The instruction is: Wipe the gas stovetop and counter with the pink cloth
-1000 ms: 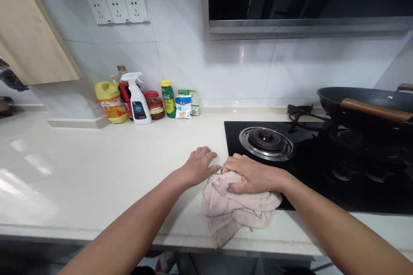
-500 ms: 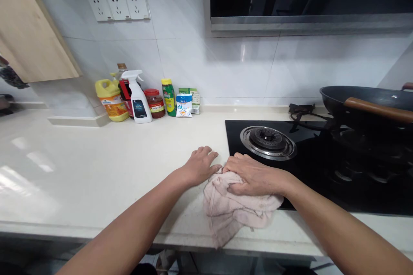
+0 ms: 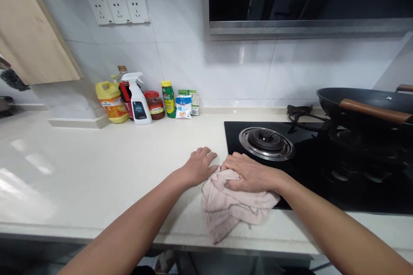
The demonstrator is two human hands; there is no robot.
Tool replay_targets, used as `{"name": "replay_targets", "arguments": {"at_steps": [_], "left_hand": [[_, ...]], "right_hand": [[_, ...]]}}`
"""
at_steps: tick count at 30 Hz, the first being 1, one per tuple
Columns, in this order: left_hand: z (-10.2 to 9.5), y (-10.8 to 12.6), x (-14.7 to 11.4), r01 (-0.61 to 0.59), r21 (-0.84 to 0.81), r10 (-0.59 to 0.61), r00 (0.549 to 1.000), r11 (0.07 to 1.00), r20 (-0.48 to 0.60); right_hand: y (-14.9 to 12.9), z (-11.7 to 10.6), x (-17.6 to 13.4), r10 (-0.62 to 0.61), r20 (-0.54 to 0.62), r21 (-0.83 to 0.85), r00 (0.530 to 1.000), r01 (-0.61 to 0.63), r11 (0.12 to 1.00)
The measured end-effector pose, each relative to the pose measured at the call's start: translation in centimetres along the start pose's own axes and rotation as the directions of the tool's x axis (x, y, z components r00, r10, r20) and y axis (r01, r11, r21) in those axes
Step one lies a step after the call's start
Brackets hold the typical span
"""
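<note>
A crumpled pale pink cloth (image 3: 238, 206) lies across the front left corner of the black gas hob (image 3: 309, 184) and the white countertop (image 3: 97, 172) beside it. My right hand (image 3: 250, 172) grips the cloth from above, its fingers curled into the fabric. Just left of it, my left hand (image 3: 201, 165) rests on the countertop with fingers stretched out. Its thumb reaches the cloth's upper edge; whether it touches is hard to see.
A burner (image 3: 266, 142) sits behind my right hand. At right stands a wok (image 3: 364, 103) with a wooden handle. Along the wall are a white spray bottle (image 3: 139, 105), a yellow jug (image 3: 111, 102), a red-lidded jar (image 3: 155, 105), a green bottle (image 3: 168, 99) and a small packet (image 3: 183, 107). A range hood (image 3: 306, 0) hangs above.
The view has shifted slightly. Both hands stay in nearly the same places, with the cloth still under my right hand.
</note>
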State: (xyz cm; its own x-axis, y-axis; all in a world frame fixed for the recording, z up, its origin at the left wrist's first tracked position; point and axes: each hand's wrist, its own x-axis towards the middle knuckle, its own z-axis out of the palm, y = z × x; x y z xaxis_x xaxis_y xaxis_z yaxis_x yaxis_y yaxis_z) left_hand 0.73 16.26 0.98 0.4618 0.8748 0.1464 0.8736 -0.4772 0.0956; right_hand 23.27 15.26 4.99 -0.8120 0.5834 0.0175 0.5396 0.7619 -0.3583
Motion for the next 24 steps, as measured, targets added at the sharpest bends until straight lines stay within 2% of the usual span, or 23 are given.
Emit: {"name": "replay_targets", "arguments": {"at_steps": [6, 12, 18, 24], "left_hand": [[0.5, -0.8, 0.6, 0.029, -0.009, -0.029, 0.999, 1.0, -0.014], [0.9, -0.9, 1.0, 0.121, -0.041, -0.124, 0.99, 0.992, -0.065], [0.5, -0.5, 0.6, 0.119, -0.081, -0.121, 0.992, 0.99, -0.028], [-0.2, 0.0, 0.1, 0.118, -0.052, -0.117, 0.993, 0.992, 0.032]], "right_hand": [[1.6, 1.0, 1.6, 0.148, -0.127, -0.097, 0.981, -0.161, 0.982], [3.2, 1.5, 4.5, 0.341, -0.259, -0.223, 0.903, -0.4, 0.889], [5.8, 0.3, 8.7, 0.453, -0.288, -0.236, 0.843, -0.521, 0.82], [9.6, -0.9, 12.3, 0.563, -0.305, -0.162, 0.768, -0.625, 0.764]]}}
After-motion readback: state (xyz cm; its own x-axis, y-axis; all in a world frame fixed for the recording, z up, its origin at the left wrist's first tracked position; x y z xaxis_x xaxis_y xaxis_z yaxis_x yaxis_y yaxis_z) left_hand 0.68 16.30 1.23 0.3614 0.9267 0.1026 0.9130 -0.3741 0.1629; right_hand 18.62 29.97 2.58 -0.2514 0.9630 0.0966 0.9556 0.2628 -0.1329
